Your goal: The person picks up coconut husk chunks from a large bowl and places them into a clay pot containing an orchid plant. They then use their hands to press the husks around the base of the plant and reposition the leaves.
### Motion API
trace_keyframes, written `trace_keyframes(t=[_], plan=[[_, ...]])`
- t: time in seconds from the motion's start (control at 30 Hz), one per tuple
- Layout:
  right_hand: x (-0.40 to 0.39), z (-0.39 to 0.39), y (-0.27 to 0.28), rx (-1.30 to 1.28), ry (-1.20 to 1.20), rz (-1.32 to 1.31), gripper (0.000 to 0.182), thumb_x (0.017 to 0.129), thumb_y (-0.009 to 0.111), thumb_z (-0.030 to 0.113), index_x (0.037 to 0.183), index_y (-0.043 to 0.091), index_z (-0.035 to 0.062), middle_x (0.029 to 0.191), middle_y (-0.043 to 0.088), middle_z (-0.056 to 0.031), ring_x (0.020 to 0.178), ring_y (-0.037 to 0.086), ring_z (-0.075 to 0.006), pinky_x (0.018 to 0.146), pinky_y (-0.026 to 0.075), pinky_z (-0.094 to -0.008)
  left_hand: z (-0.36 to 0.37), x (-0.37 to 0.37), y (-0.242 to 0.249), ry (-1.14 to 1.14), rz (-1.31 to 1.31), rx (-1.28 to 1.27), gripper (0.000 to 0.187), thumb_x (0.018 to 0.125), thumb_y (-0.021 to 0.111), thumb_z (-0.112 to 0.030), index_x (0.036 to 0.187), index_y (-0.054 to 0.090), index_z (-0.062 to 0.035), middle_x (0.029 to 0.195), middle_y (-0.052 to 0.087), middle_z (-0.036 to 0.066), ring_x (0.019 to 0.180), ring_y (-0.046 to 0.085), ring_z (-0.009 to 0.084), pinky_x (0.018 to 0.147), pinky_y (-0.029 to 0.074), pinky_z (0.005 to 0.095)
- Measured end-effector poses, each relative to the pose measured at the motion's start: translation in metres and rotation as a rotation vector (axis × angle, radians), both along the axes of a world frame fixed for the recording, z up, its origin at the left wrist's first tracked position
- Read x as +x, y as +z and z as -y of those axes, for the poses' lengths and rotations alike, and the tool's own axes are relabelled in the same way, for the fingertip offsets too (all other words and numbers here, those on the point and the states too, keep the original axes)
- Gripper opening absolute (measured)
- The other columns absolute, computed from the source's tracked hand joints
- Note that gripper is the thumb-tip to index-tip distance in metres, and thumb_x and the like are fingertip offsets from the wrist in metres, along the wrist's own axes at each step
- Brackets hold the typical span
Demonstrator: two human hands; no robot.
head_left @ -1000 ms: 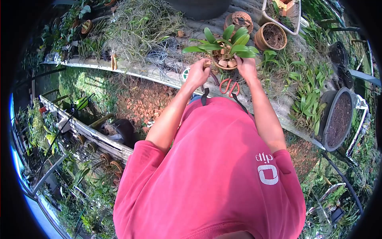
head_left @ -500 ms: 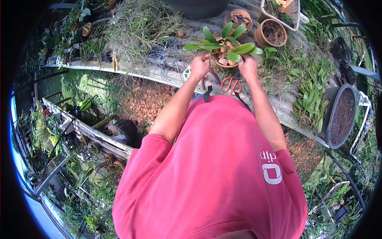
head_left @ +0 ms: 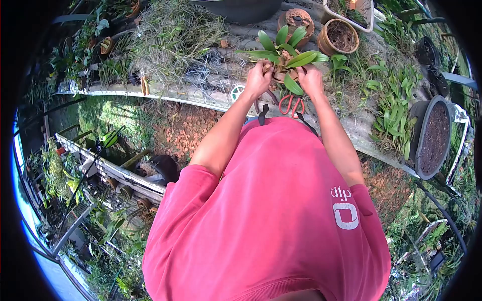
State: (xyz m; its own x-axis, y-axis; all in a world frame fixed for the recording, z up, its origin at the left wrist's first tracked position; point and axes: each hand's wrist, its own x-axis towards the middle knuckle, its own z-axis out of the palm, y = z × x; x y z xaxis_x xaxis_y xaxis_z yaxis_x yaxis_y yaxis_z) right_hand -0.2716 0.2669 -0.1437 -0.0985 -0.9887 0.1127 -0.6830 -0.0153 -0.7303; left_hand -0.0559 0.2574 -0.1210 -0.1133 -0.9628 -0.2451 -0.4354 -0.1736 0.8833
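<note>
A potted orchid [head_left: 292,54] with broad green leaves stands at the near side of the bench, in a clay pot [head_left: 281,76] with brick chunks. My left hand [head_left: 259,79] is closed at the pot's left rim. My right hand [head_left: 310,81] is closed at its right rim, with the fingertips partly hidden by leaves. One long leaf hangs toward me over the pot's front. Just below the pot lie red-handled scissors [head_left: 291,106]. A dark curved tool handle [head_left: 257,104] and a round white-and-green reel [head_left: 237,93] lie nearer my left hand.
Behind the orchid stand two clay pots, one upside down [head_left: 297,21] and one with soil [head_left: 341,36]. A white basket [head_left: 369,22] sits at back right. Dry roots [head_left: 175,37] heap at left; leafy plants [head_left: 394,118] and a large black pot [head_left: 432,138] line the right.
The orchid has turned or tilted between my hands; a leaf now hangs over the front, hiding more of the brick chunks. Both hands have shifted slightly.
</note>
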Motion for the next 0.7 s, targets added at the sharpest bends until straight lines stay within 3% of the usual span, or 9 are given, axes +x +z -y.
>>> trace_keyframes(t=[0.07, 0.17, 0.3, 0.33, 0.43, 0.53, 0.63, 0.7], plan=[[0.0, 0.001, -0.003, -0.006, 0.02, -0.038, 0.023, 0.096, 0.07, 0.017, 0.115, 0.076, 0.0041, 0.101, 0.075, -0.0242, 0.093, 0.072, -0.0436, 0.081, 0.057, -0.0489, 0.008, 0.004, -0.01, -0.063, 0.126, -0.142, 0.026, 0.098, 0.065, -0.017, 0.114, 0.068, 0.0028, 0.111, 0.072, 0.029, 0.106, 0.068, 0.0484, 0.094, 0.054, 0.0528], [0.008, -0.002, 0.012, -0.032, 0.0, -0.162, 0.027, 0.096, 0.07, 0.018, 0.118, 0.074, 0.0029, 0.108, 0.074, -0.0266, 0.099, 0.071, -0.0448, 0.085, 0.057, -0.0499, 0.013, -0.002, -0.005, -0.159, 0.195, -0.12, 0.033, 0.099, 0.065, -0.022, 0.125, 0.066, -0.0011, 0.114, 0.072, 0.028, 0.111, 0.066, 0.0482, 0.097, 0.052, 0.0516], [0.016, -0.013, 0.083, 0.597, 0.057, -0.526, 0.034, 0.094, 0.074, 0.029, 0.115, 0.074, 0.0023, 0.106, 0.074, -0.0246, 0.106, 0.069, -0.0446, 0.09, 0.057, -0.0518, 0.009, -0.004, -0.002, -0.116, 0.106, -0.055, 0.03, 0.096, 0.066, -0.017, 0.123, 0.068, -0.0027, 0.114, 0.073, 0.027, 0.112, 0.068, 0.0459, 0.097, 0.052, 0.0496], [0.016, -0.014, 0.098, 0.735, 0.146, -0.463, 0.044, 0.094, 0.077, 0.036, 0.121, 0.071, 0.0025, 0.102, 0.074, -0.0245, 0.106, 0.072, -0.0422, 0.093, 0.057, -0.052, 0.007, -0.003, -0.002, -0.095, 0.071, -0.062, 0.03, 0.095, 0.067, -0.015, 0.122, 0.069, -0.0026, 0.113, 0.073, 0.027, 0.111, 0.069, 0.0451, 0.096, 0.053, 0.049], [0.023, -0.025, 0.063, 0.313, 0.482, -0.022, 0.049, 0.093, 0.079, 0.033, 0.129, 0.066, 0.0021, 0.094, 0.076, -0.0225, 0.096, 0.077, -0.036, 0.084, 0.06, -0.0483, 0.003, 0.001, -0.005, -0.088, -0.009, -0.053, 0.03, 0.094, 0.067, -0.012, 0.122, 0.07, -0.0023, 0.112, 0.074, 0.026, 0.11, 0.07, 0.0439, 0.095, 0.054, 0.0482], [0.059, -0.019, 0.053, 0.165, 0.09, 0.273, 0.043, 0.094, 0.079, 0.03, 0.121, 0.068, -0.0018, 0.087, 0.076, -0.0175, 0.075, 0.076, -0.0282, 0.072, 0.061, -0.0384, 0.002, 0.006, -0.011, -0.11, -0.001, -0.115, 0.034, 0.092, 0.064, -0.005, 0.125, 0.07, -0.0011, 0.114, 0.072, 0.028, 0.11, 0.07, 0.0445, 0.092, 0.056, 0.0475], [0.068, -0.009, 0.061, 0.187, 0.053, 0.231, 0.047, 0.094, 0.08, 0.029, 0.127, 0.064, -0.001, 0.084, 0.076, -0.0156, 0.07, 0.075, -0.0225, 0.064, 0.06, -0.0344, 0.002, 0.008, -0.009, -0.219, 0.068, -0.197, 0.033, 0.092, 0.063, -0.002, 0.124, 0.07, -0.0003, 0.114, 0.072, 0.028, 0.11, 0.07, 0.0435, 0.093, 0.056, 0.0466], [0.065, 0.001, 0.051, 0.185, 0.033, 0.202, 0.039, 0.094, 0.08, 0.029, 0.115, 0.07, -0.0013, 0.079, 0.075, -0.0163, 0.07, 0.075, -0.0265, 0.067, 0.059, -0.0381, 0.003, 0.005, -0.007, -0.188, -0.015, -0.108, 0.03, 0.094, 0.068, -0.007, 0.123, 0.071, 0.0005, 0.113, 0.073, 0.028, 0.111, 0.071, 0.0424, 0.093, 0.056, 0.046]])
